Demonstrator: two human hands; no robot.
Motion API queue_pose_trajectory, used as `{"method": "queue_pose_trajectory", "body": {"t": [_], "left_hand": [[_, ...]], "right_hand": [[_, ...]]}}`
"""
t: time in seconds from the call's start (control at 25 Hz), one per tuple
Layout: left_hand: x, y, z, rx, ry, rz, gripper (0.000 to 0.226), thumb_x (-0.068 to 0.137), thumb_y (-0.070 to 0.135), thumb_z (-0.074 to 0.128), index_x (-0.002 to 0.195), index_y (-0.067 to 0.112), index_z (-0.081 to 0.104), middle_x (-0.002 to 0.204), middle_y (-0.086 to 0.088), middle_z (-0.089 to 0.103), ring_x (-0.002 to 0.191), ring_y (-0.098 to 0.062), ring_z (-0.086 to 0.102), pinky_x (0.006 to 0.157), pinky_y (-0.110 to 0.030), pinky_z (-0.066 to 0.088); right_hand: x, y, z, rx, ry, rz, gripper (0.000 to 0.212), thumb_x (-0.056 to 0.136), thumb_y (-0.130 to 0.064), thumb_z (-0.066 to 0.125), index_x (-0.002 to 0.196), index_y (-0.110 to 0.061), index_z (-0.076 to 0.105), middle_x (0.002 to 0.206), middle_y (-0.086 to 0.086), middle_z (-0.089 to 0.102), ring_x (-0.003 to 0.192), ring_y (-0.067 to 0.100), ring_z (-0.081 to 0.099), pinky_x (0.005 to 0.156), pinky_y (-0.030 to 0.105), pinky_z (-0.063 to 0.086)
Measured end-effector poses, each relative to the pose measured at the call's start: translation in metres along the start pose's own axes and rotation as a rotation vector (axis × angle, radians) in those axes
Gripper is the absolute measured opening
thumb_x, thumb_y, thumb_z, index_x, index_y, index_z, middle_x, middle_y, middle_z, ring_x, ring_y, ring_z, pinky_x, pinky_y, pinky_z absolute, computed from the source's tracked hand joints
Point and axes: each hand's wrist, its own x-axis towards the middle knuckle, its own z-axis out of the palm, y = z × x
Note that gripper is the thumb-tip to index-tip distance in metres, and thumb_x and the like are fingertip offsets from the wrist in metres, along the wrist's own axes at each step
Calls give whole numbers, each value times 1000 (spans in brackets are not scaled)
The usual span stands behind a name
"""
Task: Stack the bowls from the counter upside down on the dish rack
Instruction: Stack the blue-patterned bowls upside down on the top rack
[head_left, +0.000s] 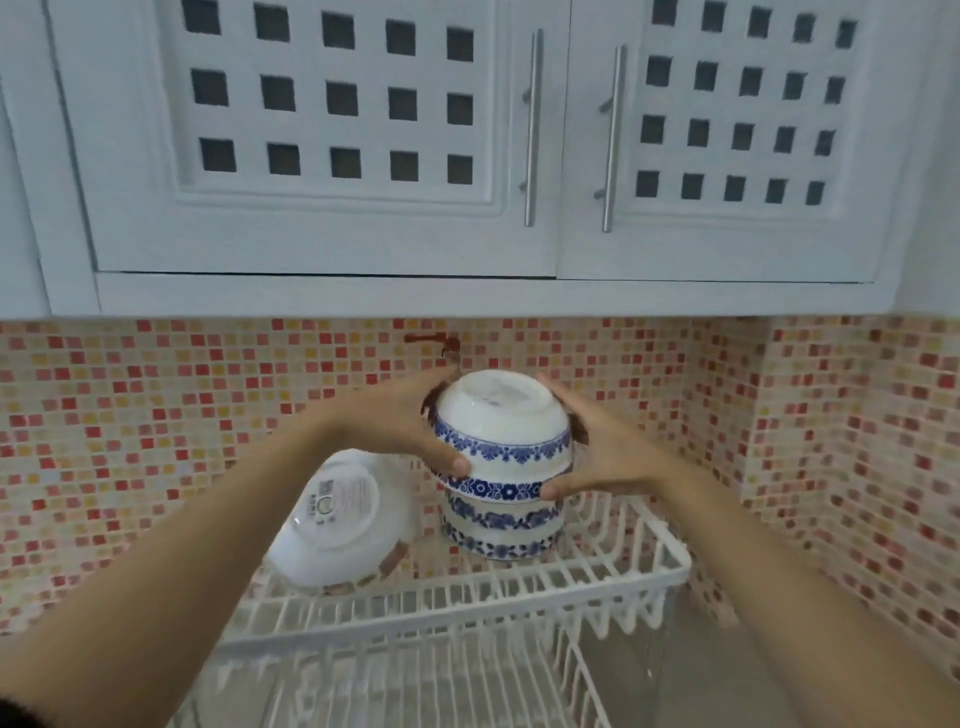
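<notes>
At the back right corner of the white wire dish rack (613, 571), a stack of blue-and-white patterned bowls (501, 525) stands upside down, foot rings up, its axis close to vertical. The top bowl (501, 415) is inverted too, its white base facing up and slightly toward the viewer, its rim nested over the bowl beneath. The left hand (400, 421) closes on its left side, thumb on the blue floral band, fingers round the far side. The right hand (602, 452) closes on the right side, thumb low at the rim where the top bowl meets the one below. Both grips are closed on the top bowl. Just left of the stack, a larger white bowl (337, 525) leans tilted on the rack, its labelled base turned up and toward the viewer. Behind stands a mosaic tile wall (156, 415) in red, orange and cream. Above hang white cabinet doors (322, 156) with square cut-outs and bar handles (532, 130).
</notes>
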Motion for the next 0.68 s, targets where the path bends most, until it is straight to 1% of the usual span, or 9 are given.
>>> {"method": "queue_pose_trajectory", "body": {"t": [0.04, 0.08, 0.16, 0.24, 0.36, 0.44, 0.52, 0.6, 0.68], "left_hand": [[13, -2, 6, 18, -26, -11, 94, 55, 47, 88, 134, 36, 39, 134, 17, 54, 124, -9, 53, 110, -37, 40], [22, -3, 10, 47, -52, -33, 87, 59, 40, 88, 131, 39, 39, 131, 19, 54, 122, -9, 53, 109, -34, 40], [34, -5, 18, 66, -106, -64, 90, 63, 33, 87, 136, 39, 35, 132, 22, 51, 123, -7, 50, 109, -31, 38], [44, -9, 23, 72, -145, -95, 91, 65, 34, 86, 140, 37, 34, 137, 21, 48, 127, -9, 47, 110, -32, 37], [53, -11, 32, 221, -153, -177, 99, 63, 45, 84, 144, 33, 27, 146, 14, 38, 132, -15, 40, 114, -36, 33], [55, -11, 38, 293, -172, -199, 99, 62, 48, 83, 143, 32, 28, 145, 11, 40, 131, -16, 42, 113, -38, 34], [55, -10, 44, 319, -210, -226, 95, 63, 46, 83, 141, 31, 30, 139, 12, 45, 127, -15, 44, 110, -34, 36], [56, -9, 48, 336, -223, -260, 95, 66, 44, 82, 142, 29, 28, 134, 13, 46, 124, -13, 45, 107, -30, 35], [56, -9, 47, 369, -234, -266, 106, 63, 50, 82, 146, 30, 19, 146, 9, 41, 133, -20, 42, 110, -36, 35]], "right_hand": [[7, 10, -2, -24, -31, 2, 128, 48, -44, 90, 149, -38, 13, 143, -30, 27, 137, 3, 31, 116, 42, 31], [14, 20, -3, -62, -57, -1, 124, 48, -46, 90, 147, -41, 15, 141, -32, 28, 136, 2, 32, 116, 41, 31], [25, 33, -5, -125, -107, -12, 118, 49, -49, 89, 144, -45, 20, 139, -35, 31, 133, -1, 35, 115, 36, 32], [31, 43, -4, -169, -155, 3, 116, 49, -52, 88, 143, -46, 21, 136, -36, 31, 131, -1, 35, 114, 34, 32], [36, 53, -2, -268, -198, 26, 118, 47, -56, 87, 143, -40, 22, 145, -21, 35, 129, 4, 37, 113, 36, 34], [37, 54, -1, -327, -229, 44, 119, 46, -53, 89, 144, -35, 22, 145, -15, 39, 127, 7, 41, 111, 33, 36], [37, 55, 2, -361, -248, 65, 118, 44, -52, 89, 141, -35, 24, 142, -15, 43, 123, 8, 45, 107, 32, 39], [37, 55, 5, -381, -261, 107, 117, 41, -55, 89, 138, -38, 25, 140, -15, 45, 122, 9, 47, 106, 35, 42], [36, 52, 4, -401, -270, 145, 117, 39, -56, 88, 137, -40, 27, 138, -17, 46, 122, 10, 48, 106, 38, 43]]}}
